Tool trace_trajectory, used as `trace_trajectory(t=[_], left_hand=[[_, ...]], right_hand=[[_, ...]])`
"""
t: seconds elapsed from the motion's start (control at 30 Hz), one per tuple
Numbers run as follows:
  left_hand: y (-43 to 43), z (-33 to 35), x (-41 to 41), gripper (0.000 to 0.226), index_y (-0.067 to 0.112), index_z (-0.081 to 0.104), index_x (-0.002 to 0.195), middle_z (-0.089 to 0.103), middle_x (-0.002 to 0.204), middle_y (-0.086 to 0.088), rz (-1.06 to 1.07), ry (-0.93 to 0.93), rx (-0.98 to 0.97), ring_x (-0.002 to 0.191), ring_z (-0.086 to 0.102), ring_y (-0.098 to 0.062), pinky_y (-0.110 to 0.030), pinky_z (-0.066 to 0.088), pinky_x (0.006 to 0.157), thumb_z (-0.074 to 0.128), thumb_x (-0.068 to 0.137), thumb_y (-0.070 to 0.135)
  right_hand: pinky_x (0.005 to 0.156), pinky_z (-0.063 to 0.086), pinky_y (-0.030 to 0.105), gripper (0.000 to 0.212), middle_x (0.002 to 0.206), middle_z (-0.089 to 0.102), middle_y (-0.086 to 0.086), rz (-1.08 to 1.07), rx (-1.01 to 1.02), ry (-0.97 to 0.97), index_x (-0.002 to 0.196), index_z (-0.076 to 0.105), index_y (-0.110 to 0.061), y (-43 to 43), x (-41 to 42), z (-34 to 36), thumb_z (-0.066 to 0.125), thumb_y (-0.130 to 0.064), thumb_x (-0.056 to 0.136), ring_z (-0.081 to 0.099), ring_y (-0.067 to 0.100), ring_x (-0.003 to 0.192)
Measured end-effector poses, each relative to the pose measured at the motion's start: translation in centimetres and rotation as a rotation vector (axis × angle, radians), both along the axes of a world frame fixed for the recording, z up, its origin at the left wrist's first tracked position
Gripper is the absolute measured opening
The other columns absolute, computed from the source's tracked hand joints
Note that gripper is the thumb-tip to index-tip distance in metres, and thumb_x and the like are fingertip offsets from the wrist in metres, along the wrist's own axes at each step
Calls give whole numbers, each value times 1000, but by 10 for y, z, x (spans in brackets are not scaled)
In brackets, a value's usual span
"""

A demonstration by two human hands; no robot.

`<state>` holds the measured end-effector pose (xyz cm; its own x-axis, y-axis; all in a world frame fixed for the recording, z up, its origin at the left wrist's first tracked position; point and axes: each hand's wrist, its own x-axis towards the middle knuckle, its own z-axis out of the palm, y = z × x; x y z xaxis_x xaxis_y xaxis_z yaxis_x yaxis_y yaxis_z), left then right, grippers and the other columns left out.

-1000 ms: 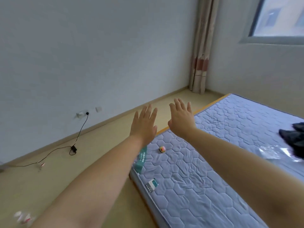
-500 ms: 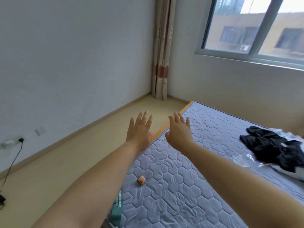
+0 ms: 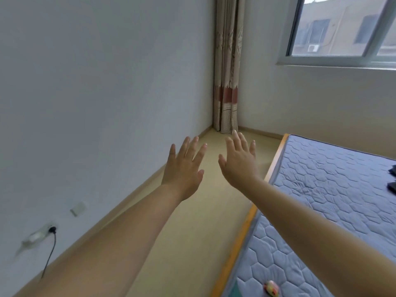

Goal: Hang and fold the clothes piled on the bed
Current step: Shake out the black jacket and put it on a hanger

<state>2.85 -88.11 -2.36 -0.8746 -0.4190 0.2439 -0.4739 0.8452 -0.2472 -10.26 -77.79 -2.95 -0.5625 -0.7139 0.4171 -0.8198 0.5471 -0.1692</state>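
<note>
In the middle of the frame, the left hand [image 3: 184, 168] and right hand [image 3: 239, 162] are stretched forward side by side, backs up, fingers straight and spread, holding nothing and apart from each other above the floor [image 3: 192, 243] beside the bed [image 3: 321, 189]. The clothes [image 3: 393, 179] show only as a dark scrap at the right edge, lying on the mattress well away from both hands. No garment is yet picked up, so the task looks barely begun; the next move calls for turning right toward the pile and gripping one piece.

Your hands [image 3: 211, 168] hang over bare floor [image 3: 199, 228]; wall [image 3: 96, 93] close left, bed [image 3: 321, 189] edge right, curtain [image 3: 228, 82] ahead in the corner.
</note>
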Motion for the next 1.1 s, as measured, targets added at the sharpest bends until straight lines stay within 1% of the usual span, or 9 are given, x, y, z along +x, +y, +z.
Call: trace_trajectory(t=[0.23, 0.37, 0.43, 0.5, 0.63, 0.67, 0.83, 0.97, 1.1], left_hand=[[-113, -28, -40, 68, 22, -9, 152, -14, 159, -8, -49, 126, 29, 146, -15, -28, -54, -3, 115, 27, 99, 46], [-179, -43, -84, 71, 20, 12, 152, 10, 160, -11, -112, 224, -27, 147, 4, -31, -55, 6, 113, 40, 94, 49], [-215, -42, -118, 73, 20, 14, 151, 17, 158, -11, -159, 240, -70, 146, 11, -31, -57, 12, 112, 44, 91, 50], [-251, -33, -160, 76, 20, 12, 151, 17, 158, -11, -190, 218, -57, 146, 12, -32, -57, 14, 111, 46, 90, 50], [-317, -15, -259, 73, 23, -4, 152, -7, 160, -7, -271, 203, -13, 144, -18, -25, -54, -6, 112, 34, 96, 50], [-332, -13, -283, 73, 23, -4, 152, -8, 160, -6, -289, 218, -5, 144, -18, -25, -54, -6, 113, 34, 96, 49], [-385, -5, -393, 73, 21, 0, 152, 4, 161, -9, -398, 262, -1, 148, 2, -30, -58, 9, 113, 30, 92, 50], [-426, -9, -490, 73, 20, 3, 149, 12, 159, -10, -498, 286, -6, 147, 9, -31, -59, 11, 111, 32, 90, 51], [-474, -13, -595, 74, 19, 15, 149, 21, 157, -12, -579, 306, -17, 145, 19, -34, -61, 22, 108, 41, 87, 51]], right_hand=[[114, -5, 50, 61, 159, 11, 13, -85, 38, 168, 149, 22, -9, -94, -29, -12, 37, -37, 97, 5, 29, 147], [113, 8, 54, 62, 155, 24, 17, -143, 66, 213, 146, 32, -7, -151, -69, -26, 37, -38, 92, 19, 32, 145], [112, 13, 55, 63, 153, 29, 17, -169, 66, 232, 144, 35, -6, -183, -98, -30, 41, -38, 90, 24, 33, 143], [112, 12, 55, 63, 153, 29, 17, -200, 59, 250, 145, 34, -6, -216, -135, -30, 40, -39, 90, 24, 33, 143], [114, 5, 53, 64, 156, 20, 15, -297, 45, 241, 149, 27, -9, -273, -221, -19, 40, -39, 94, 16, 32, 145], [114, 5, 53, 64, 157, 20, 15, -321, 33, 237, 149, 26, -10, -284, -241, -17, 41, -39, 94, 15, 31, 146], [113, 12, 54, 63, 155, 25, 16, -397, 17, 234, 146, 31, -9, -334, -335, -11, 39, -38, 91, 22, 32, 144], [112, 17, 56, 64, 154, 27, 16, -481, 50, 245, 146, 32, -10, -374, -421, -19, 40, -39, 90, 25, 32, 143], [109, 24, 57, 65, 151, 33, 17, -569, 42, 275, 143, 38, -9, -418, -515, -25, 54, -37, 87, 33, 34, 139]])
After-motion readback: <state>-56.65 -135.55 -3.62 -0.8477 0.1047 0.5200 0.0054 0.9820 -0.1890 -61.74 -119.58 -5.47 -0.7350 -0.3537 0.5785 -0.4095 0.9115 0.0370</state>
